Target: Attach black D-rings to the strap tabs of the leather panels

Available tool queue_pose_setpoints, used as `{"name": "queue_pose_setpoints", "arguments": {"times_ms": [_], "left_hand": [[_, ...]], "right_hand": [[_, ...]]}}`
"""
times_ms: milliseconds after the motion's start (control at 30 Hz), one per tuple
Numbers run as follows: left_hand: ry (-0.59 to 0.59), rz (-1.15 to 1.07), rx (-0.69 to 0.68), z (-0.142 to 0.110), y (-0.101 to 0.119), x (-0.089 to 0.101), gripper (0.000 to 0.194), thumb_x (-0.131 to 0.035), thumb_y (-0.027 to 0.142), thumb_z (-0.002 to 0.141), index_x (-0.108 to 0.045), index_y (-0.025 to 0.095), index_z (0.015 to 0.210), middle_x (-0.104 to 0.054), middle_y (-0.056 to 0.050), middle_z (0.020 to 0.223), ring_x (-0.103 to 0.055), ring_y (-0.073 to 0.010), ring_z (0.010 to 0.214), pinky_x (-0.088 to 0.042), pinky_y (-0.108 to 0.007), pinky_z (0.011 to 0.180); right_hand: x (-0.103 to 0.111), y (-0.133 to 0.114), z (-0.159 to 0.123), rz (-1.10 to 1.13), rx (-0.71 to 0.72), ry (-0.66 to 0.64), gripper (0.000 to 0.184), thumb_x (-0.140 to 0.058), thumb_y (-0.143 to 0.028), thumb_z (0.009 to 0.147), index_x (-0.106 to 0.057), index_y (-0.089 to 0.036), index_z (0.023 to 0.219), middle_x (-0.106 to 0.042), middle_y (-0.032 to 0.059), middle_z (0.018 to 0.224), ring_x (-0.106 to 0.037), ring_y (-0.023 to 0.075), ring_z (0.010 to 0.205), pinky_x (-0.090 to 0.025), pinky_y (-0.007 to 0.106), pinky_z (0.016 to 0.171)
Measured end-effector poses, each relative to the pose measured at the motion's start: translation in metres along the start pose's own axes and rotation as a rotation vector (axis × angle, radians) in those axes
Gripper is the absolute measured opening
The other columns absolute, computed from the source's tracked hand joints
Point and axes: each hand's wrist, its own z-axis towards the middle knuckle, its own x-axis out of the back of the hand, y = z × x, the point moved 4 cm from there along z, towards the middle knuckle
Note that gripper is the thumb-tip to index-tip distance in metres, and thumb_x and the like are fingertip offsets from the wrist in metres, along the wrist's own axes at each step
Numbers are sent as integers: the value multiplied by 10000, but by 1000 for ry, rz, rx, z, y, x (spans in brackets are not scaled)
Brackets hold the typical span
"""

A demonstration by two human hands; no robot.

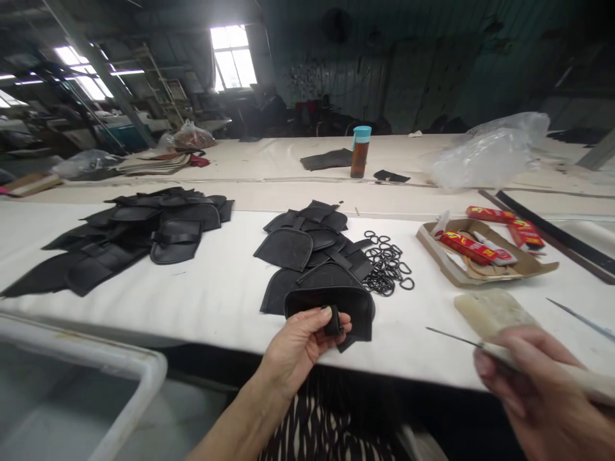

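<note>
My left hand (307, 339) pinches the folded strap end of a black leather piece (358, 314) at the table's front edge. The strap is bent into a small loop between thumb and fingers; what lies inside the loop is hidden. My right hand (542, 378), slightly blurred, is closed round the pale handle of an awl (454, 335), its thin metal point directed left. Just beyond that hand lies a whitish, wax-like block (494, 310). More black leather pieces (283, 248) overlap behind my left hand, beside a heap of black D-shaped rings (387, 269).
A larger pile of black pieces (120, 237) lies to the left. At right are an open cardboard box (456, 275) with red packets, a thin pointed metal tool (579, 317) and dark strips (557, 230). A bottle (360, 153) stands farther back. A white pipe rail (96, 349) runs at front left.
</note>
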Motion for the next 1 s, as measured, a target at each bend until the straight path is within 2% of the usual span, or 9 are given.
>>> {"name": "queue_pose_setpoints", "arguments": {"times_ms": [67, 133, 200, 267, 500, 1000], "left_hand": [[-13, -1, 15, -1, 1, 0, 98, -643, 140, 747, -699, 63, 722, -725, -129, 787, -674, -200, 752, -528, -311, 758], [-26, 8, 31, -2, 2, 1, 102, -658, 151, 737, -708, 64, 718, -724, -125, 788, -667, -192, 742, -522, -305, 751], [-48, 17, 44, -3, 3, 2, 114, -674, 168, 729, -715, 62, 723, -723, -125, 797, -657, -181, 737, -513, -302, 756], [-77, 17, 48, -4, 3, 3, 133, -688, 188, 721, -720, 59, 737, -720, -126, 805, -647, -179, 746, -504, -306, 767], [-119, -9, 66, -2, 1, 4, 155, -703, 194, 704, -723, 48, 755, -715, -133, 820, -642, -201, 782, -484, -335, 801], [-174, -18, 53, 1, 0, 6, 186, -723, 223, 680, -729, 60, 770, -716, -122, 814, -640, -219, 809, -454, -372, 873]], "right_hand": [[-38, 3, -8, 106, -134, -148, 255, -592, -404, 791, -515, -198, 661, -558, -8, 556, -398, 83, 433, -307, 202, 398], [-69, 2, -14, 181, -188, -210, 269, -588, -411, 798, -508, -190, 668, -558, -10, 582, -375, 70, 448, -322, 196, 432], [-90, 2, -17, 220, -196, -242, 271, -575, -418, 809, -500, -190, 683, -563, -11, 596, -361, 68, 452, -318, 199, 446], [-102, 5, -19, 227, -185, -270, 264, -559, -418, 821, -493, -193, 701, -566, -14, 603, -357, 70, 455, -310, 204, 451], [-108, 16, -19, 157, -158, -260, 262, -554, -443, 817, -487, -204, 734, -571, -23, 609, -367, 86, 461, -305, 230, 473], [-120, 20, -19, 107, -158, -227, 285, -569, -462, 793, -486, -204, 705, -582, -22, 609, -384, 85, 454, -322, 234, 466]]}}
